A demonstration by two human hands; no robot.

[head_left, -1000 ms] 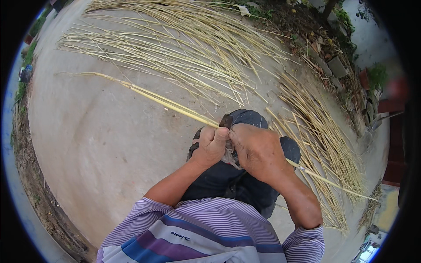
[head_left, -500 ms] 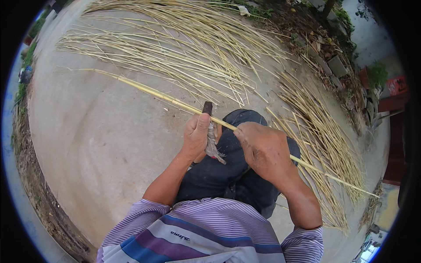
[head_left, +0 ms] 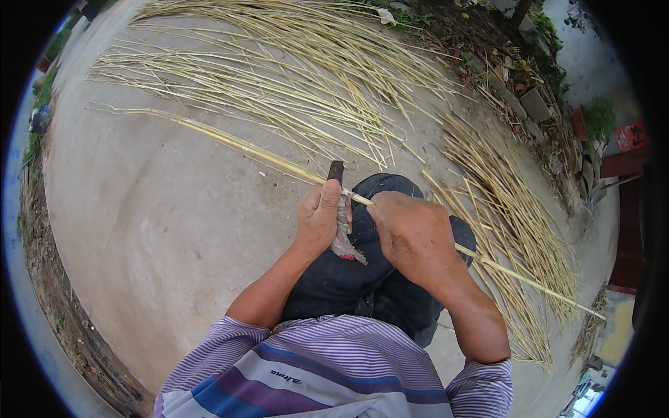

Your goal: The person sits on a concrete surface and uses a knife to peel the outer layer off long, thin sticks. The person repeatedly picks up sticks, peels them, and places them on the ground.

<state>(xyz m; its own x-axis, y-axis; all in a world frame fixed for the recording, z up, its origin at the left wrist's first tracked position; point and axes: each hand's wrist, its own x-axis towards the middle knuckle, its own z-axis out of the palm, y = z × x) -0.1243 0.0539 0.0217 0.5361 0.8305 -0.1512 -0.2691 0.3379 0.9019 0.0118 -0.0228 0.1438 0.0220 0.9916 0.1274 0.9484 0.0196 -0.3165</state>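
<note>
A long pale-yellow stalk [head_left: 261,155] runs slantwise across my lap, its thin tip at the upper left and its other end at the lower right. My right hand [head_left: 412,226] is closed around it above my bent knee. My left hand [head_left: 317,221] is closed on a dark, flat, blade-like tool [head_left: 336,171], whose end sticks up past my thumb. A grey, crumpled wrapping [head_left: 345,245] with a bit of red hangs below that grip. Tool and thumb lie against the stalk; my fingers hide the exact contact. A whitish patch shows on the stalk between my hands.
Many similar stalks [head_left: 244,83] lie spread on the concrete ground [head_left: 167,230] ahead of me. Another pile of stalks [head_left: 519,209] lies to the right. Beyond them are broken blocks [head_left: 535,106] and a potted plant [head_left: 598,118]. My dark-trousered knees [head_left: 390,187] are beneath the stalk.
My left hand and the tool have shifted slightly right along the stalk, closer to my right hand. My right hand has moved a little left. The whitish patch between them now shows.
</note>
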